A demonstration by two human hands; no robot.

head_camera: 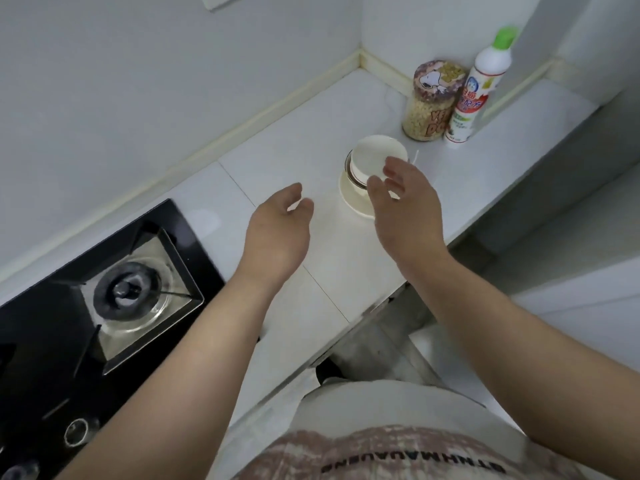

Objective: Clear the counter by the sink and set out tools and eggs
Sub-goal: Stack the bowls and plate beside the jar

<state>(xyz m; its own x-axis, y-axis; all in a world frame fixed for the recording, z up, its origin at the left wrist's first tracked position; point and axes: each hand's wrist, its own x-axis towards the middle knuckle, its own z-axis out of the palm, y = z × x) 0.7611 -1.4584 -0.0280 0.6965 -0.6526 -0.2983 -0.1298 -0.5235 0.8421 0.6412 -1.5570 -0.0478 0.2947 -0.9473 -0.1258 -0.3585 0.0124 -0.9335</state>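
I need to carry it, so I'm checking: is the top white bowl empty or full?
Empty: the bowl shows only its bare white inside; nothing lies in it.

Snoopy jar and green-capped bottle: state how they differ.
The Snoopy jar is squat and clear, showing pale grains inside; the green-capped bottle is taller, slimmer and opaque white. The jar has a flat printed lid, the bottle a narrow green cap. Both stand upright, side by side on the counter.
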